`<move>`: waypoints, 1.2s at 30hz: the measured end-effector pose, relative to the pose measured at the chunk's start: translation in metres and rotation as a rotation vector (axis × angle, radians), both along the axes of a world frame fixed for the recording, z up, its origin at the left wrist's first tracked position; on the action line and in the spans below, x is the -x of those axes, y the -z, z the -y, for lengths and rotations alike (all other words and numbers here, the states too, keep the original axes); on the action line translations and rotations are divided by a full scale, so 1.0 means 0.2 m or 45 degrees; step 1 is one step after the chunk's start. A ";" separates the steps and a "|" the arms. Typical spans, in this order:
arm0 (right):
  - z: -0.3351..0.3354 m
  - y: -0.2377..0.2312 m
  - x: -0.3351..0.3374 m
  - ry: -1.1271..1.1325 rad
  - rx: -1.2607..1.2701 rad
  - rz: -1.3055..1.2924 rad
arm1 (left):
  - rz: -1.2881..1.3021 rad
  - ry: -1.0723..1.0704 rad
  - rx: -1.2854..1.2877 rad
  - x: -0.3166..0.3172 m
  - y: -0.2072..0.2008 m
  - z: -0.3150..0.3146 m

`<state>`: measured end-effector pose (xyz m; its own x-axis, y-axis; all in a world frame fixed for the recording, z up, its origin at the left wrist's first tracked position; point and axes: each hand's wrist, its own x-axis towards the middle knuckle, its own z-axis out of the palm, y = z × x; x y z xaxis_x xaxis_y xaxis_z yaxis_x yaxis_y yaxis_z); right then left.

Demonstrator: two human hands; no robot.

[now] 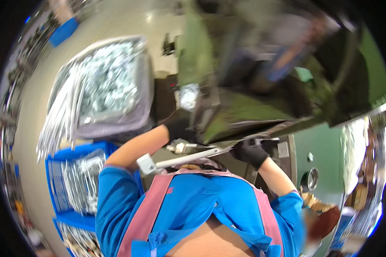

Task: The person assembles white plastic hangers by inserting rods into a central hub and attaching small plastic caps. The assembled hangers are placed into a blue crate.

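Observation:
A pale metal rod (pixel 188 159) with a squarish white block on its left end lies slantwise in front of my chest. My right hand (pixel 251 153), in a dark glove, is closed around the rod near its right end, close under the front edge of a green machine (pixel 253 120). My left hand (pixel 182 130), also in a dark glove, reaches in at the machine's left side. Its fingers merge with the dark parts there, so their pose is hidden. Below it sits a small metal fitting (pixel 182 147).
To the left, a lined bin (pixel 146 100) holds many small shiny metal parts, with long rods laid across one side. Blue crates (pixel 51 180) below it contain bent metal pieces. On the right, a green tabletop (pixel 315 143) carries a round metal ring (pixel 312 178). The machine's upper part is blurred.

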<state>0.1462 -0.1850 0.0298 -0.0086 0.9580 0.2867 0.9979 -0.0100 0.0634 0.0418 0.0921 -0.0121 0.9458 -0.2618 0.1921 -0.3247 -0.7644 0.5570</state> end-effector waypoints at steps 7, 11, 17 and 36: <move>-0.08 -0.06 0.06 -0.108 -0.348 -0.434 | -0.335 0.085 0.061 0.10 -0.33 -0.11; -0.12 -0.05 0.13 0.000 -0.375 -0.450 | -0.481 0.051 0.094 0.17 -0.34 -0.11; -0.18 -0.11 0.25 0.247 0.022 -0.348 | -0.533 0.073 0.197 0.15 -0.25 -0.09; -0.28 0.00 0.48 0.154 -0.346 -0.533 | -0.948 0.306 0.729 0.29 0.12 -0.14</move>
